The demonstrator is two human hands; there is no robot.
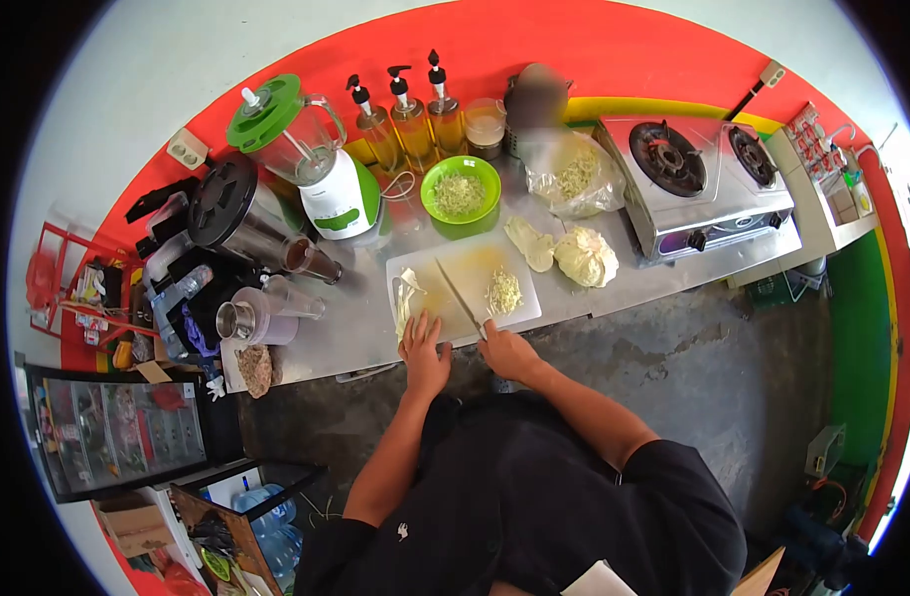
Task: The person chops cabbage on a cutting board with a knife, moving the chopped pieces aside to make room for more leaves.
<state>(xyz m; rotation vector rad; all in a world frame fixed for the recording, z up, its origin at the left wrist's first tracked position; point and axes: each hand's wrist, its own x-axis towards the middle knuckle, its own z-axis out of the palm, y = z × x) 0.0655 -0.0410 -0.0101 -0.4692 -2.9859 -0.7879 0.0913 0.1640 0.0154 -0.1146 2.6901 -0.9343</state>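
On a white cutting board, my right hand grips the handle of a knife, whose blade points up and left across the board. My left hand lies at the board's lower left, fingers spread, fingertips touching the lower end of a pale cabbage piece. Right of the blade sits a small heap of shredded cabbage. Beside the board are a cut cabbage head and a loose cabbage leaf. Behind it, a green bowl holds more shreds.
A plastic bag of shreds stands near the gas stove on the right. Along the back are several pump bottles and a blender. Jugs and a clear cup crowd the left of the steel counter.
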